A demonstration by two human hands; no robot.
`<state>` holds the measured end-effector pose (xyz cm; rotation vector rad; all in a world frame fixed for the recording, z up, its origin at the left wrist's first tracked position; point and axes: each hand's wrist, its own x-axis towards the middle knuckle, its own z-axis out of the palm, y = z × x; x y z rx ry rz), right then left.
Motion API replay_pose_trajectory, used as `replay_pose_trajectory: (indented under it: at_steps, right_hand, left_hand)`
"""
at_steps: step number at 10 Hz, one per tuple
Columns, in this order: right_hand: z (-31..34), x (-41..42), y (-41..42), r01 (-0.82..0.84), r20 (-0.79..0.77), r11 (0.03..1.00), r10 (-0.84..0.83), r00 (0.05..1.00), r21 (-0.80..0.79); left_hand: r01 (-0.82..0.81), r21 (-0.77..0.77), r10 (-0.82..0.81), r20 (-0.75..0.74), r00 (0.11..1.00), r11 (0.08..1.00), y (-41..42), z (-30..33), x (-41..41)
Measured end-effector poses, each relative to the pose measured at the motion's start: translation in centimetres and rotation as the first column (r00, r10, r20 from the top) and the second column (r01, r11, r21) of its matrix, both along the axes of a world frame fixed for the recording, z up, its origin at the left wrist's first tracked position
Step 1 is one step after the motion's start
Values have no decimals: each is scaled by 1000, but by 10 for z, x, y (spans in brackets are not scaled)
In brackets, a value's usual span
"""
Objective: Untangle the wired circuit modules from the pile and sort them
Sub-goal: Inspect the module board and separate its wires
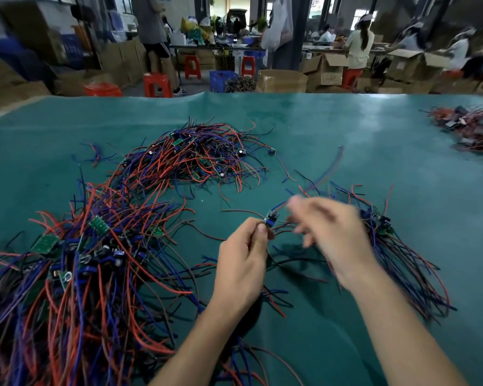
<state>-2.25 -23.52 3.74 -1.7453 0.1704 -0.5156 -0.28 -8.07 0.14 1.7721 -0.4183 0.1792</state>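
My left hand (244,256) pinches a small circuit module (271,218) with red, blue and black wires trailing off it, above the green table cover (346,129). My right hand (329,232) is blurred by motion just right of the module, its fingers spread among the module's wires; whether it grips a wire is unclear. A large tangled pile of wired modules (76,260) lies at the left. A second tangled pile (195,154) lies farther back. A combed-out bundle of modules (396,246) lies at the right, behind my right forearm.
Another heap of red-wired modules (474,129) sits at the table's far right edge. Beyond the table are cardboard boxes (282,80), red stools (156,84), a blue crate (221,79) and people standing at other benches.
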Motion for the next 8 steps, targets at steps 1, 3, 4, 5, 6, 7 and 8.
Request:
replay_pose_trajectory:
  at_steps: [1, 3, 4, 5, 6, 7, 8]
  right_hand:
    - [-7, 0, 25, -182, -26, 956, 181, 983, -232]
    - [17, 2, -6, 188, 305, 977, -211, 928, 105]
    - [51, -2, -1, 255, 416, 953, -302, 858, 165]
    - [100, -4, 14, 247, 504, 934, -347, 791, 257]
    - [141, 4, 42, 53, 499, 967, -174, 849, 247]
    - [145, 18, 99, -231, 317, 967, 188, 930, 105]
    - [126, 32, 159, -395, 139, 919, 391, 910, -5]
  left_hand:
    - [-2, -5, 2, -4, 1000, 1000, 1, 1, 2]
    - [104, 77, -104, -8, 995, 992, -1, 5, -5]
    - [74, 151, -86, 70, 994, 986, 0, 3, -3]
    - [32, 178, -43, 60, 997, 984, 0, 1, -3]
    - [9, 198, -21, 59, 998, 980, -1, 0, -3]
    - [23, 172, -27, 23, 999, 985, -1, -1, -2]
    - [32, 86, -25, -90, 996, 996, 1, 0, -1]
